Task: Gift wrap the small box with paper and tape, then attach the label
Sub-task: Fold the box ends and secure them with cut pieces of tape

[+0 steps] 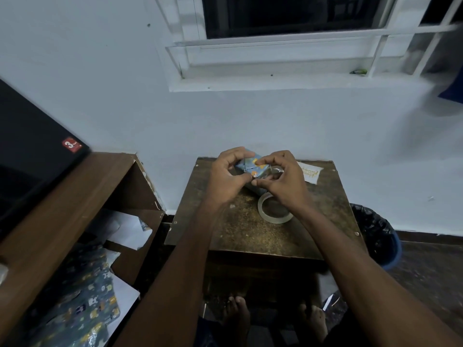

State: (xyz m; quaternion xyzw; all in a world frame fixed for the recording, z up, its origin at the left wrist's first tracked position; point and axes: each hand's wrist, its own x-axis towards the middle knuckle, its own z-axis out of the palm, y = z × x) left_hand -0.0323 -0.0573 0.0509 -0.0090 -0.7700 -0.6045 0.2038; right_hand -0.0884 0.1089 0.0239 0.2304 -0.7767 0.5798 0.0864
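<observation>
While both bare arms reach forward from the bottom of the head view, the two hands meet over the far half of a small brown wooden table (240, 231). Between them is the small box (253, 167), already covered in blue paper printed with orange and white figures, raised a little off the tabletop. The left hand (226, 175) curls round the box's left side, fingers over the top and thumb underneath. The right hand (280, 180) pinches at the box's right end with thumb and forefinger (whether a strip of tape lies under them is too small to tell). Just below the right wrist, a roll of clear tape (274, 209) lies flat on the table. Near the table's far right corner rests a white label (310, 173) with gold lettering. To the left, a wooden shelf (75, 196) holds more of the patterned wrapping paper (82, 304). A bin (375, 236) lined with a black bag stands to the table's right.
</observation>
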